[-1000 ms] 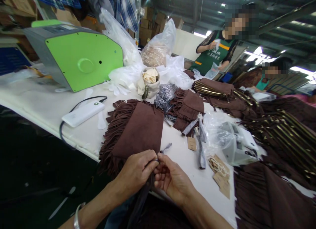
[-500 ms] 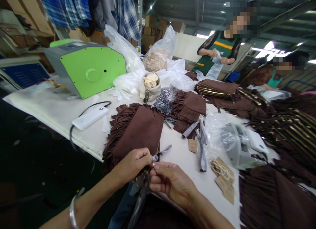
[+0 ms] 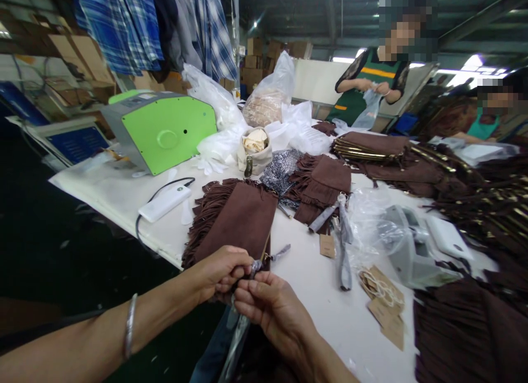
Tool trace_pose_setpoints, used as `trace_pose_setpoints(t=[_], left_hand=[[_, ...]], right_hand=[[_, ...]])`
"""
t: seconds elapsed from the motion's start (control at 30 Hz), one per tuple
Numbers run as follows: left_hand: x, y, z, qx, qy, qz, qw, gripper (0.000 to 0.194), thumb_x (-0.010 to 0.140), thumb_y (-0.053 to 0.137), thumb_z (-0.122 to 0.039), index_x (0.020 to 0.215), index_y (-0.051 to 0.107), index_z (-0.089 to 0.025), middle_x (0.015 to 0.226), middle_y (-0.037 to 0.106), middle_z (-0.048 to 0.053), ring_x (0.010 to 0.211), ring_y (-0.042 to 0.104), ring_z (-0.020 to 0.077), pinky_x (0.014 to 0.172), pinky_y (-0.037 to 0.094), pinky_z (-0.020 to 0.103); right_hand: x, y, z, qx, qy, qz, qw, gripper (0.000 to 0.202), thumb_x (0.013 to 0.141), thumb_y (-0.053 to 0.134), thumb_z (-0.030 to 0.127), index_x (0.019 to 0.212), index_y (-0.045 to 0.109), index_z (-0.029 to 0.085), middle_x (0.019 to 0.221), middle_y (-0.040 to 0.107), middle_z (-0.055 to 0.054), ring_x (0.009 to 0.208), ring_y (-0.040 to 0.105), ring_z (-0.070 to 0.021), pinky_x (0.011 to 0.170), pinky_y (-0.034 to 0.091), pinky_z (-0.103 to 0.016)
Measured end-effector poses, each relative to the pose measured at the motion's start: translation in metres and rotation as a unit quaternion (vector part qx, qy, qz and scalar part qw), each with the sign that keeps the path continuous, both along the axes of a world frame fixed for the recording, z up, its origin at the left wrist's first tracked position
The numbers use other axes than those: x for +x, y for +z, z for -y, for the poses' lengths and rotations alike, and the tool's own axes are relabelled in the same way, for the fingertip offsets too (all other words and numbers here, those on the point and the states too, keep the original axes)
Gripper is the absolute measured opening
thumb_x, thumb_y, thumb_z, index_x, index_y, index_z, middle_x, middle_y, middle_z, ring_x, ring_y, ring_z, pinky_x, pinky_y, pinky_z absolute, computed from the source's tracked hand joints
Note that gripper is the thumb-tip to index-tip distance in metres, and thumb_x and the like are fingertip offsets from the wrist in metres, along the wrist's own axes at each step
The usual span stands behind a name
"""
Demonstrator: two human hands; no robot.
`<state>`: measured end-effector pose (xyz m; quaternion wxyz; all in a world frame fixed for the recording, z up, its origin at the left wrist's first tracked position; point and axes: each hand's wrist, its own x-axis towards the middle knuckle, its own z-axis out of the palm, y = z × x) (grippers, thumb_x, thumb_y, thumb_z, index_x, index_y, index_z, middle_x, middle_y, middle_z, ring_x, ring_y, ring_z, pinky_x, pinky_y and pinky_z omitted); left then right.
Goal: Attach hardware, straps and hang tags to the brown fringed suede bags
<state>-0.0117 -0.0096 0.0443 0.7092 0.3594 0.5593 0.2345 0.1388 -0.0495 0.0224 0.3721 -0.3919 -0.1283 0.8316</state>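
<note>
A dark brown fringed bag (image 3: pixel 237 220) lies at the table's near edge. At its lower right corner my left hand (image 3: pixel 226 267) pinches a grey wrapped strap (image 3: pixel 256 266) by the bag's metal fitting. My right hand (image 3: pixel 266 300) is close beside it, fingers pressed together below the strap; what they hold is too small to make out. A grey wrapped end (image 3: pixel 281 252) sticks out to the right. Wrapped material hangs below my hands over the table edge.
Behind stand a green and grey machine (image 3: pixel 165 132), a white power bank (image 3: pixel 165 203) with a cable, and a cloth pouch (image 3: pixel 254 154). To the right are brown tags (image 3: pixel 383 306), a tape dispenser (image 3: pixel 412 251) and piled brown bags (image 3: pixel 466 322). A person (image 3: pixel 367 86) handles plastic opposite.
The view has shifted, so the scene sits further right. My left hand's fingers have curled lower around the strap, and my right hand has moved slightly down and left against the bag.
</note>
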Motion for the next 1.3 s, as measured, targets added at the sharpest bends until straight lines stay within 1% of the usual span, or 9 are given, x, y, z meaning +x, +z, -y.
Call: trace_pose_setpoints(t=[0.3,0.5,0.73,0.87,0.93,1.0,1.07,1.17,1.3], left_hand=[[0.004,0.010,0.013,0.007,0.028,-0.055,0.998,0.027,0.056,0.063,-0.041,0.060,0.046,-0.019,0.040,0.034,-0.012,0.032,0.016,0.0013,0.032,0.007,0.017],[0.005,0.002,0.025,0.025,0.060,-0.100,0.993,0.024,0.059,0.060,-0.039,0.061,0.046,-0.020,0.036,0.029,-0.013,0.031,0.016,0.0026,0.033,0.006,0.017],[0.005,-0.002,0.039,-0.003,0.086,-0.055,0.995,0.030,0.061,0.061,-0.048,0.065,0.050,-0.020,0.040,0.034,-0.013,0.031,0.015,0.0028,0.034,0.007,0.019],[0.004,0.002,0.040,0.120,0.068,-0.150,0.979,0.025,0.068,0.057,-0.042,0.062,0.048,-0.019,0.043,0.037,-0.010,0.037,0.025,0.0056,0.040,0.016,0.020],[0.001,0.003,0.041,0.213,0.035,-0.232,0.949,0.023,0.073,0.055,-0.035,0.060,0.048,-0.018,0.050,0.043,-0.007,0.047,0.036,0.0083,0.047,0.024,0.021],[-0.002,0.002,0.042,0.288,0.004,-0.307,0.907,0.021,0.079,0.053,-0.029,0.061,0.050,-0.018,0.057,0.049,-0.005,0.057,0.046,0.0111,0.054,0.030,0.023],[-0.004,-0.002,0.046,0.342,-0.023,-0.363,0.866,0.021,0.084,0.050,-0.026,0.066,0.052,-0.018,0.062,0.054,-0.003,0.062,0.052,0.0130,0.060,0.033,0.024],[-0.003,-0.013,0.053,0.407,-0.068,-0.426,0.805,0.023,0.092,0.046,-0.027,0.072,0.054,-0.019,0.069,0.060,-0.001,0.064,0.057,0.0135,0.062,0.034,0.026],[-0.002,-0.026,0.059,0.524,-0.113,-0.493,0.685,0.023,0.095,0.043,-0.019,0.074,0.052,-0.019,0.067,0.059,0.000,0.058,0.055,0.0124,0.057,0.031,0.028]], right_hand=[[-0.028,-0.030,0.007,0.047,-0.103,0.057,0.992,0.055,0.056,0.087,0.045,0.074,0.041,0.021,0.059,0.067,-0.001,0.040,0.055,-0.0099,0.041,0.047,-0.021],[-0.032,-0.046,0.003,0.110,-0.121,0.136,0.977,0.037,0.066,0.073,0.036,0.072,0.038,0.024,0.032,0.049,0.009,0.024,0.040,-0.0096,0.029,0.031,-0.016],[-0.033,-0.051,-0.004,0.124,-0.033,0.244,0.961,0.030,0.066,0.064,0.037,0.063,0.037,0.025,0.029,0.042,0.011,0.021,0.025,-0.0061,0.024,0.014,-0.015],[-0.029,-0.044,-0.006,0.131,0.023,0.250,0.959,0.035,0.070,0.060,0.052,0.062,0.043,0.022,0.031,0.042,0.009,0.023,0.025,-0.0051,0.027,0.016,-0.016],[-0.016,-0.034,-0.009,0.163,0.113,0.256,0.946,0.032,0.069,0.063,0.050,0.066,0.049,0.021,0.039,0.052,0.006,0.025,0.029,-0.0055,0.028,0.020,-0.017],[0.003,-0.019,-0.018,0.225,0.177,0.315,0.905,0.024,0.070,0.064,0.041,0.069,0.056,0.019,0.049,0.060,0.003,0.030,0.037,-0.0078,0.030,0.026,-0.019],[0.020,-0.001,-0.033,0.327,0.168,0.407,0.836,0.016,0.076,0.061,0.033,0.072,0.065,0.018,0.059,0.066,-0.001,0.043,0.051,-0.0124,0.039,0.038,-0.022],[0.031,0.022,-0.061,0.519,0.154,0.453,0.709,0.018,0.085,0.058,0.026,0.083,0.075,0.022,0.089,0.073,-0.006,0.089,0.065,-0.0214,0.080,0.050,-0.032],[0.024,0.038,-0.094,0.622,0.304,0.426,0.582,0.021,0.087,0.062,0.031,0.100,0.077,0.022,0.136,0.058,-0.014,0.137,0.039,-0.0316,0.111,0.027,-0.049]])
